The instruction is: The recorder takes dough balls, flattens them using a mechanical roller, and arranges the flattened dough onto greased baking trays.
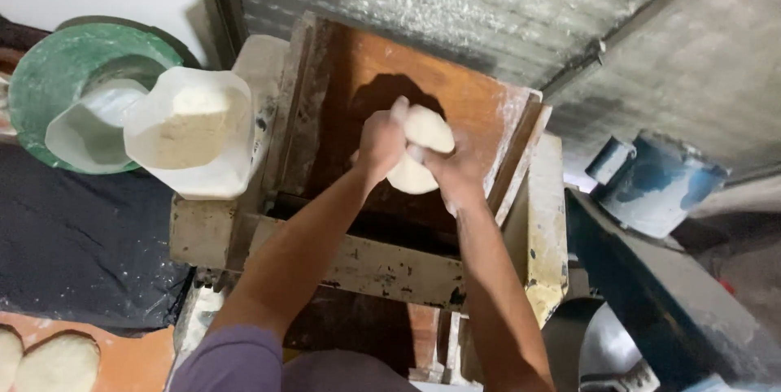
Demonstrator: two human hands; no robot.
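A pale lump of dough (423, 148) is held between both my hands above the sloping wooden board (407, 67) of a dough machine. My left hand (381, 141) grips its left side, fingers curled over the top. My right hand (457, 171) cups it from the right and below. Both hands are dusted with flour. The lower part of the dough is hidden by my fingers.
A cream metal machine frame (366, 266) lies under my arms. A white tub of flour (191, 132) sits at the left beside a green round lid (57, 67). Flat dough pieces (49, 363) rest on an orange board at bottom left. A blue motor (655, 185) stands at right.
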